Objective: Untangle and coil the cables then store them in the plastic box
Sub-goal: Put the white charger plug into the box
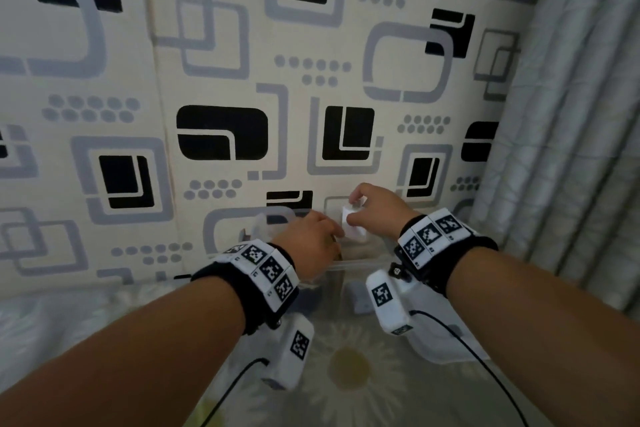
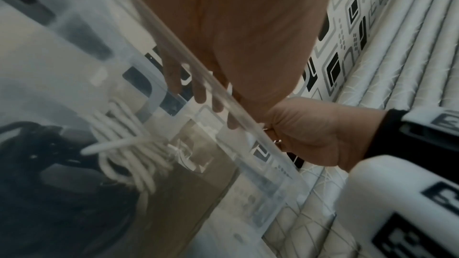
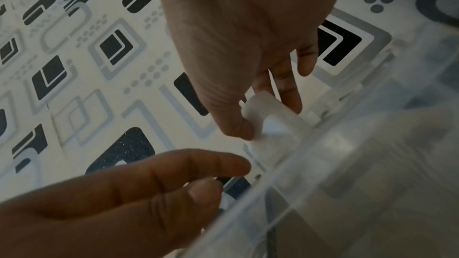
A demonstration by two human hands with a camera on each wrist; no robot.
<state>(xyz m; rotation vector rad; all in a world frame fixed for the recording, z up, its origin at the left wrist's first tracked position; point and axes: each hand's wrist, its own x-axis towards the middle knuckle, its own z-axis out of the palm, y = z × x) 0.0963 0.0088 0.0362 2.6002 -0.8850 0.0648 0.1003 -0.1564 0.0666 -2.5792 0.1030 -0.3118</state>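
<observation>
While the box (image 1: 360,264) sits on the bed (image 1: 346,367) against the wall (image 1: 221,80), one white cable (image 2: 124,144) and one black cable (image 2: 29,144) lie coiled inside, left hand (image 1: 308,243) hooked over its rim, right hand (image 1: 377,211) pinching its latch (image 3: 270,117).

The head camera looks down from above toward the box (image 1: 341,265) near the patterned wall (image 1: 221,80). Both wrist cameras sit very close, sharing its far rim.
</observation>
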